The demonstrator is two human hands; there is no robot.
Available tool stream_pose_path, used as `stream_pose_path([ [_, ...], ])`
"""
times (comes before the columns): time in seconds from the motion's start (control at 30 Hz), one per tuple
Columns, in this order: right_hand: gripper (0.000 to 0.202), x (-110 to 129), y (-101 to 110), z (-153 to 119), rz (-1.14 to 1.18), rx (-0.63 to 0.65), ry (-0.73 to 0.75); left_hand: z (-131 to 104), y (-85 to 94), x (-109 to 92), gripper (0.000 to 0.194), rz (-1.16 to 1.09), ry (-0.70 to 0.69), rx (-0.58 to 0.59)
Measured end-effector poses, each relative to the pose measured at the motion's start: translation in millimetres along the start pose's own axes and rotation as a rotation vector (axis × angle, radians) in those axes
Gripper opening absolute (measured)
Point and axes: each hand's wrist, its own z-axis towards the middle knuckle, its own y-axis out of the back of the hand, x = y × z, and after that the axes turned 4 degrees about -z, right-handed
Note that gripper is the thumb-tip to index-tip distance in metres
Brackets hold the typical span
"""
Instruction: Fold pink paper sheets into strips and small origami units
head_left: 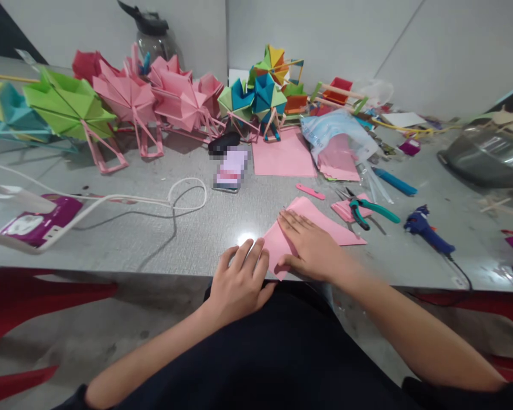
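Note:
A folded sheet of pink paper [320, 219] lies at the table's front edge, one corner pointing toward my body. My right hand [310, 245] rests flat on it, fingers stretched out and thumb near the lower corner. At the paper's left edge, my left hand [241, 276] lies palm down with its fingers a little apart and its thumb by the lower corner. Just beyond the paper are a pink cutter [310, 191] and a small stack of pink pieces [342, 210], with green-handled pliers [374, 208] lying partly over the stack.
Folded paper models [123, 94] line the back. A phone [231, 168], pink sheets [282, 154] and a plastic bag [340, 132] lie mid-table. To the right are a blue glue gun [430, 230] and a metal bowl [487, 154]. A white cable [145, 199] crosses the left side.

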Motion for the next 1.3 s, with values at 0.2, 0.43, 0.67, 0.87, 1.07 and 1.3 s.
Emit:
stream_pose_path([
  [0.2, 0.102, -27, 3, 16, -0.035, 0.029, -0.101, -1, -1.7, 0, 0.044, -0.006, 0.003, -0.007],
  [0.43, 0.099, -33, 5, 31, -0.077, -0.015, -0.286, -1, 0.4, 0, 0.045, -0.021, 0.025, 0.019],
  [0.67, 0.067, -21, 19, 5, -0.087, 0.003, -0.291, 6, 22.1, 14, 0.076, -0.007, 0.069, 0.158],
  [0.87, 0.053, -7, 25, -27, -0.049, -0.020, -0.191, 52, 38.5, 40, 0.074, 0.104, 0.189, 0.469],
  [1.07, 0.043, 21, 37, -38, 0.083, 0.030, -0.126, 111, 18.3, 60, 0.077, 0.147, 0.153, 0.631],
  [1.3, 0.034, 29, 41, -28, 0.467, 0.059, 0.277, 150, -14.5, 77, 0.084, 0.050, 0.053, 0.773],
])
